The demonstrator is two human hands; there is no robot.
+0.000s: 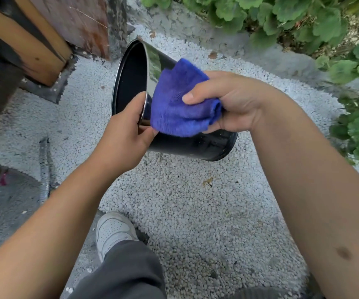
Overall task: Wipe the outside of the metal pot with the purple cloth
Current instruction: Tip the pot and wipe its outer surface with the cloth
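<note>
wooden post (44, 50) at 10 o'clock, ribbed hose (44, 169) at 8 o'clock on the ground. left hand (126, 134) curled on rim of metal pot (195, 145), thumb inside. pot held in the air, centre frame, tilted on its side, mouth toward 10 o'clock, over white gravel (195, 212). right hand (234, 102) clamps bunched purple cloth (178, 104) against pot's upper wall. white shoe (113, 231) at 6 o'clock. green plants (303, 24) at 1 o'clock.

So the shiny dark cylindrical metal pot (187, 145) is tipped on its side up in the air, open mouth facing left, base off to the right, glossy wall reflecting stuff. The fuzzy purple-blue microfibre cloth (178, 104) is bunched up and pressed flat against the pot's upper outside wall, near the rim.
</note>
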